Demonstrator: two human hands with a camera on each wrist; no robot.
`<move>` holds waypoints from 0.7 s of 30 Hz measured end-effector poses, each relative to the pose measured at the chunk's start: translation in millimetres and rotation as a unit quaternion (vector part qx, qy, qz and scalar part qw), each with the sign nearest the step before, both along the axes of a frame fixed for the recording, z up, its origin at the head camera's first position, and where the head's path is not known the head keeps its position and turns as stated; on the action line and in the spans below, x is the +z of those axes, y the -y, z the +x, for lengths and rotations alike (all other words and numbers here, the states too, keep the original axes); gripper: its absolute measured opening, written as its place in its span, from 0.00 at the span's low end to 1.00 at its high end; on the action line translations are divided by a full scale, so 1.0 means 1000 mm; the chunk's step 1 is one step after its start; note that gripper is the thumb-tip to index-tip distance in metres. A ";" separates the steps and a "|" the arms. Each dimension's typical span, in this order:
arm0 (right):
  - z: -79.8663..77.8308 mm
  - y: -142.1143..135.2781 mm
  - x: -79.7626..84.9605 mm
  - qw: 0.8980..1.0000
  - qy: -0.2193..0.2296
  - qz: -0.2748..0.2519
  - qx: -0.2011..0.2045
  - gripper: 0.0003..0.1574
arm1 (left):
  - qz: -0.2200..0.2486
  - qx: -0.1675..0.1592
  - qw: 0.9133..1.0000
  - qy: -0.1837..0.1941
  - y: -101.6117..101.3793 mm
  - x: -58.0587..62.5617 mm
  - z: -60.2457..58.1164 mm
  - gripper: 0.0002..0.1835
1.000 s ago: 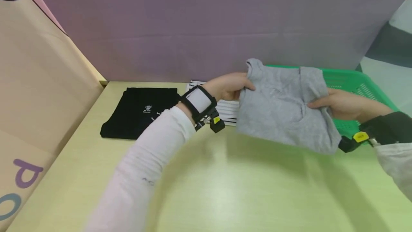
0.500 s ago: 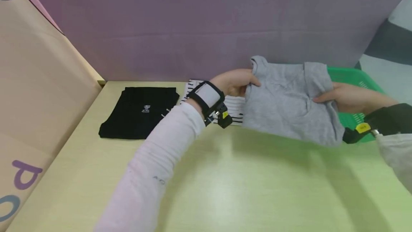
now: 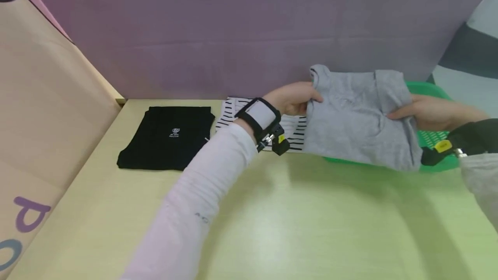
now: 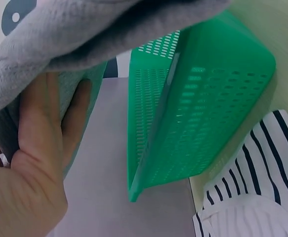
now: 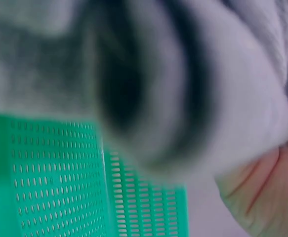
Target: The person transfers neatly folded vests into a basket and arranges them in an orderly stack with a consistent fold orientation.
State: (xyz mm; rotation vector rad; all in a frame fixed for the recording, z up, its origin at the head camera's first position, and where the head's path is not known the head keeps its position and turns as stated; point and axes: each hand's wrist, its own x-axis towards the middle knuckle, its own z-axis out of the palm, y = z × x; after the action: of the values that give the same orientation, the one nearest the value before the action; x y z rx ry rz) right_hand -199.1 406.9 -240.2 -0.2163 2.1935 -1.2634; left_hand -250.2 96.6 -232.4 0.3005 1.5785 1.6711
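Left hand [image 3: 297, 97] and right hand [image 3: 437, 111] pinch a folded gray garment [image 3: 355, 122] aloft at three o'clock, before a green basket [image 4: 210, 106], not yet set down, while a folded black garment [image 3: 167, 139] at nine and a striped garment [image 4: 269, 173] beside it lie on the table [image 3: 268, 228].

The pale yellow-green worktop [image 3: 249, 224] carries three things in a row along its far edge. A folded black garment [image 3: 165, 146] with white printing lies flat near the far left corner; just to its right lies a black-and-white striped cloth [image 3: 293, 129], partly hidden; further right stands a perforated green basket [image 4: 208, 108].
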 end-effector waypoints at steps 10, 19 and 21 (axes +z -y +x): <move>-0.009 -0.005 0.002 0.999 -0.010 0.031 -0.032 0.27 | -0.004 0.035 0.999 0.012 -0.013 0.005 -0.006 0.09; -0.017 -0.017 0.005 0.998 -0.020 0.035 -0.047 0.23 | 0.030 0.060 0.997 0.027 -0.029 0.006 -0.007 0.08; -0.017 -0.020 0.006 0.997 -0.027 0.039 -0.056 0.24 | 0.028 0.061 0.998 0.020 -0.033 0.008 -0.006 0.08</move>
State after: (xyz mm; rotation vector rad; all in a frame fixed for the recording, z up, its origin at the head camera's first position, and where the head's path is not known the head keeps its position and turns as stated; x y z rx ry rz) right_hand -216.5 426.5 -234.6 -0.0982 2.3234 -1.2421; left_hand -256.6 130.0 -224.0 0.2013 1.5496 1.8060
